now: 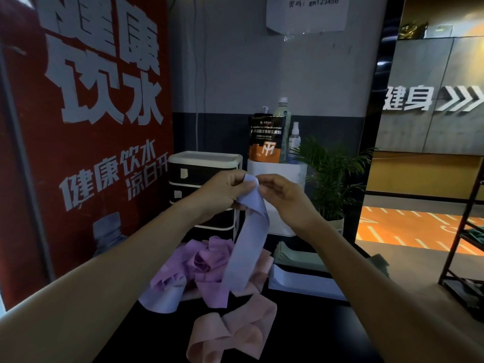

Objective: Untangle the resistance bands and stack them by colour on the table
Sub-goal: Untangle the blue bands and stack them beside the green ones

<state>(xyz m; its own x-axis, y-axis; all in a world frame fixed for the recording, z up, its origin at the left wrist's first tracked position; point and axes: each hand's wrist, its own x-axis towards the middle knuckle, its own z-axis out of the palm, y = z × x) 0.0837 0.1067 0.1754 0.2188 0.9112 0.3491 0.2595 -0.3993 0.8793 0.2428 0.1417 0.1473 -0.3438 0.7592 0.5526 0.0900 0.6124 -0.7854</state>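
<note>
Above the table [301, 336], both hands (left hand [222, 191], right hand [284, 195]) pinch the lavender band [248, 247].

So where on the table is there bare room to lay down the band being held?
Bare dark table lies right of the pink band, in front of the white stack. Crowded: the purple tangle at left-centre. Both the left hand and right hand pinch the lavender band.

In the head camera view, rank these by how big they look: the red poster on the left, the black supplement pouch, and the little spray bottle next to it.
Largest to smallest as they appear:
1. red poster, which fills most of the left side, though it is also nearer the camera
2. black supplement pouch
3. spray bottle, clearly slimmer and shorter than the pouch beside it
</note>
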